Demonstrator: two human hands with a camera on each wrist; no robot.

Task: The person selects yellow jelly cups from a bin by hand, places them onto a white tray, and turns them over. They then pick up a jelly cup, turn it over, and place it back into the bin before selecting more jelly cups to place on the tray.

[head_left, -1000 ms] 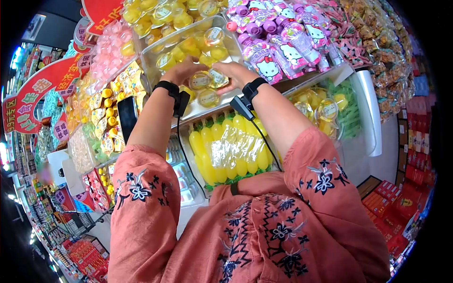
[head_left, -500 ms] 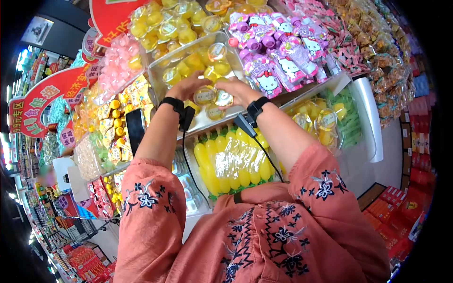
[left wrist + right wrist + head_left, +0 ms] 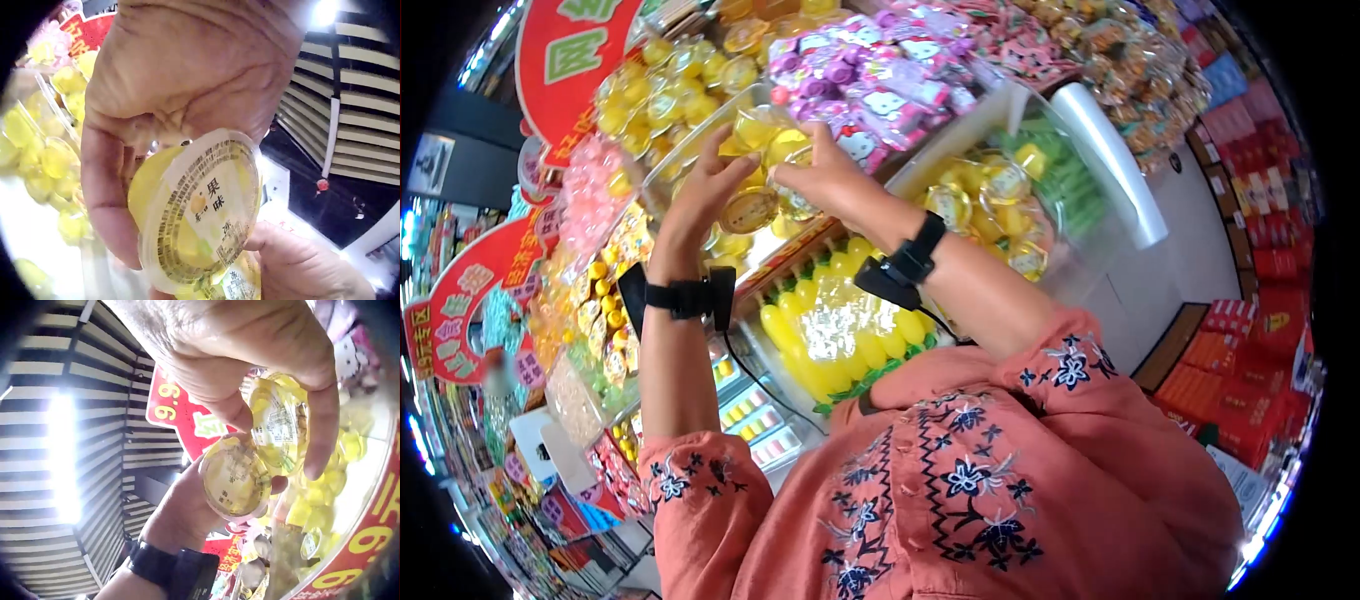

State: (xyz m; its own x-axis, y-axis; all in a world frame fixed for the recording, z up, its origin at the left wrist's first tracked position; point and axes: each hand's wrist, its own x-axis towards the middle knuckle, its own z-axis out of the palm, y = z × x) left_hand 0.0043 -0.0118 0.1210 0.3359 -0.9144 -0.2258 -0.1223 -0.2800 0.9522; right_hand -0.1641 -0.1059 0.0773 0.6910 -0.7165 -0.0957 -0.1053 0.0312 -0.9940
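In the head view, my left hand (image 3: 705, 190) and right hand (image 3: 830, 180) are close together over the clear bin (image 3: 662, 183) of yellow jelly cups. My left hand grips a jelly cup (image 3: 203, 209) with a round printed film lid; in the left wrist view the lid faces the camera. A second jelly cup (image 3: 279, 422) is pinched between the thumb and fingers of my right hand (image 3: 269, 344). The two cups overlap in the right wrist view, the left hand's cup (image 3: 236, 478) lower.
Yellow bottle-shaped packs (image 3: 830, 320) lie in front of the bin. Purple cartoon-printed packs (image 3: 880, 75) are heaped behind to the right, pink jelly cups (image 3: 590, 180) to the left. Another clear bin (image 3: 960, 195) holds yellow cups and green sticks. A plastic roll (image 3: 1110, 165) stands at the right.
The head view has turned, so the shelves and both hands appear further left. Both hands still hold cups near each other, and the left forearm stands more upright in view.
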